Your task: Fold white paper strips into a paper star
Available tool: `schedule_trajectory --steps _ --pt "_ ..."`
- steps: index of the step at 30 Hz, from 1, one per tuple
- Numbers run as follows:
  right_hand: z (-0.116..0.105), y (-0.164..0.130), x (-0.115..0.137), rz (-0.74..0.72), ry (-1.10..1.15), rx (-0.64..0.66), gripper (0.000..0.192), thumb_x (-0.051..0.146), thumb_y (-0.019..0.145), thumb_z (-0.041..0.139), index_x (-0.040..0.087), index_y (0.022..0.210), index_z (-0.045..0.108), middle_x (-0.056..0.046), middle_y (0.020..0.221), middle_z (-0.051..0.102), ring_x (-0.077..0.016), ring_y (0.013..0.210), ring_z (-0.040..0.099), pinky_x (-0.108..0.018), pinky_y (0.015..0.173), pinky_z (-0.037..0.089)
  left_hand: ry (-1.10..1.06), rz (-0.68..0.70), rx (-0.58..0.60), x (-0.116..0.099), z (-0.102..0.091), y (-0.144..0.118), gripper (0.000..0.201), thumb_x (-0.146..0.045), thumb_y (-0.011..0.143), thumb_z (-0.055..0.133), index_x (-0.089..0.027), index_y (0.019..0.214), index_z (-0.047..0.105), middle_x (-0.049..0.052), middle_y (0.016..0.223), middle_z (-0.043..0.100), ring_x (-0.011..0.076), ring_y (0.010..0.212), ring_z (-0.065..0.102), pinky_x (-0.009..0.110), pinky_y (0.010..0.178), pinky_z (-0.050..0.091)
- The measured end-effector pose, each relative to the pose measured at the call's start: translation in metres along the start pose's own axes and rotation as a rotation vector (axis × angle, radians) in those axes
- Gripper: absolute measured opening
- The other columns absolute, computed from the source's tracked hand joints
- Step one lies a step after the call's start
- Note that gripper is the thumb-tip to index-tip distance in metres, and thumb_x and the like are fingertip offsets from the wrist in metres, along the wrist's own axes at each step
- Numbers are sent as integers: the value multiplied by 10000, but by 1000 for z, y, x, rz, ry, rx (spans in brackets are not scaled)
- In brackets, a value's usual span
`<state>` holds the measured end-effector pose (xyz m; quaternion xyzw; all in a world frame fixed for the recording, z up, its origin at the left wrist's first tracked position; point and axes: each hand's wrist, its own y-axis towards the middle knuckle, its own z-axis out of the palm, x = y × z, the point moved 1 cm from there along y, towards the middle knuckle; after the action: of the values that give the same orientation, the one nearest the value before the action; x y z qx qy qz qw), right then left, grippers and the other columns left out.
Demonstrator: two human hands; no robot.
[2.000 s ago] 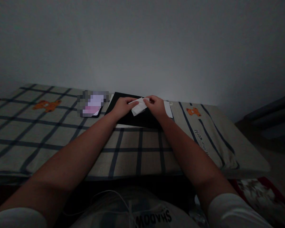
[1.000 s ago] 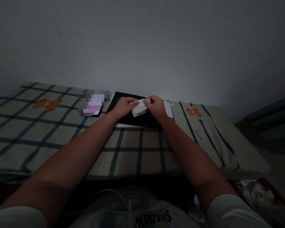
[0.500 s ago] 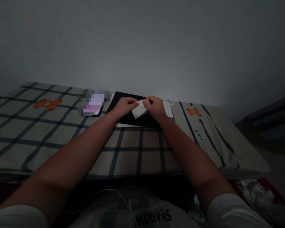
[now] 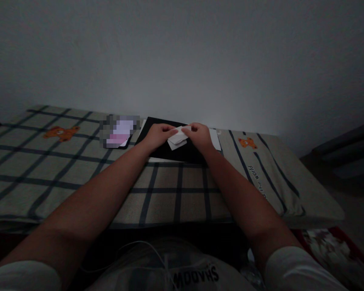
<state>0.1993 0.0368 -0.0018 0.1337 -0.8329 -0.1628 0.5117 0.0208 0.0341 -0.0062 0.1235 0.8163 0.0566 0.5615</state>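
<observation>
The bed (image 4: 176,190) carries a checked grey cloth with dark lines and orange bears. On it, near the far wall, lies a flat black rectangular board (image 4: 185,151). Over this board both hands meet: the left hand (image 4: 157,135) and the right hand (image 4: 200,136) each pinch one end of a small white folded paper (image 4: 177,140). The paper already shows folds and layers, but it looks not yet pressed flat. Left of the board lies a blurred pink-white object (image 4: 119,131).

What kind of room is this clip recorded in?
Probably a dim bedroom. A bed with a plaid sheet printed with orange bears, a matching pillow and a bare wall behind. Both hands fold white paper over a black board.
</observation>
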Motion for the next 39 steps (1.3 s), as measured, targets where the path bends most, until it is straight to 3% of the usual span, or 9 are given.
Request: schedule_trajectory --steps 7,21,27,39 --pt "1 2 -5 63 57 9 172 312 681 638 144 716 635 -16 655 622 -141 606 551 -274 586 430 -102 -41 8 2 3 1 392 -473 669 701 -141 875 728 87 843 715 169 700 620 298 686 479" --pt "1 -2 3 -69 2 40 150 273 703 598 140 755 644 -29 702 639 -148 652 567 -292 649 454 76 7 31 -2 0 -1 340 -443 683 670 -148 845 720 64 795 709 172 697 613 275 641 471" --pt "5 -2 -2 -16 62 66 256 286 685 609 154 901 649 -25 743 645 -148 659 570 -290 637 466 230 73 20 -10 0 -4 345 -434 728 619 -128 855 717 59 766 700 155 670 600 245 589 429" --pt "8 -1 -6 -42 23 128 274 269 663 593 158 911 633 -31 792 651 -161 701 589 -292 642 466 309 102 2 -14 3 -6 320 -409 742 609 -130 849 722 54 744 698 150 654 593 238 575 409"
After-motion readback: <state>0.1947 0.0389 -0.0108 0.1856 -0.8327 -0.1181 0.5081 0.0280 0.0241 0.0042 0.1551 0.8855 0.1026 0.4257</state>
